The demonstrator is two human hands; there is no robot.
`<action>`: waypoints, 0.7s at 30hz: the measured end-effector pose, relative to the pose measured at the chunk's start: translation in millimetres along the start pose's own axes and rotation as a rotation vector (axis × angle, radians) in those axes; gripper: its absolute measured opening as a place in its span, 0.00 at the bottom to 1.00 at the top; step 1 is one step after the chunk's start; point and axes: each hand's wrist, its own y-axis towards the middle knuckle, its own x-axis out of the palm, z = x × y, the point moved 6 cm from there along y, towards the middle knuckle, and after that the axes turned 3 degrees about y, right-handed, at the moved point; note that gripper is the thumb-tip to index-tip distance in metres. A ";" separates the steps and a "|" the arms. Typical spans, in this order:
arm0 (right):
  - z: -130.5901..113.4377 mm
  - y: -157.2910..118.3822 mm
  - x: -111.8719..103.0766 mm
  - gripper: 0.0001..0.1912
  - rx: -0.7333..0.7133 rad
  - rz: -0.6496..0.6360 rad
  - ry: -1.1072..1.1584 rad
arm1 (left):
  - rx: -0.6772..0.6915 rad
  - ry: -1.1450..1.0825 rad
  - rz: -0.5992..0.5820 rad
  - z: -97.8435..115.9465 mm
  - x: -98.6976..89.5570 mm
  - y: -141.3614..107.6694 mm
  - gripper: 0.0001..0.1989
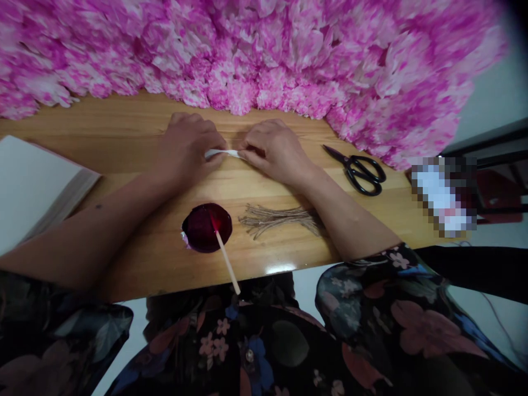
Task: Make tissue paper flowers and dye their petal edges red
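Between my two hands stretches a narrow white strip [231, 153], perhaps paper, pinched at both ends and seemingly twisted in the middle. My left hand [192, 146] is closed on its left end, and my right hand [274, 148] is closed on its right end. Both hands are above the wooden table, fingertips a short gap apart. Nearer to me, a bowl of dark red liquid [202, 231] has a wooden stick [227, 261] leaning in it, its dipped end stained red. Right of the bowl lies a bundle of thin brown twigs [278, 218], partly covered by my right forearm.
Pink and white artificial flowers [247, 60] fill the table's far side. Black-handled scissors [358, 171] lie at the right, near a blurred-out object [443, 198] by the table's right edge. A stack of white sheets [33, 181] lies at the left on the wooden table [136, 242].
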 end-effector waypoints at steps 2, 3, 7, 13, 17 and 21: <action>5.1 1.3 -14.6 0.11 0.043 0.045 0.047 | -0.023 0.028 -0.009 -1.9 1.5 1.4 0.13; 8.5 1.5 -25.6 0.11 0.084 0.096 0.070 | -0.026 0.046 -0.007 -2.3 2.1 1.7 0.13; 10.0 -1.1 -63.1 0.20 0.211 0.120 0.083 | -0.011 0.099 0.044 -4.0 2.6 1.0 0.13; -18.9 -37.1 -63.2 0.07 0.159 -0.297 0.011 | 0.001 0.097 0.088 -10.1 5.1 0.5 0.15; -20.9 -79.0 -50.2 0.08 0.174 -0.433 0.037 | -0.003 0.056 0.089 -13.9 5.4 1.5 0.15; -18.4 -101.6 -38.4 0.08 0.221 -0.417 0.048 | 0.005 0.013 0.128 -12.8 0.1 1.7 0.15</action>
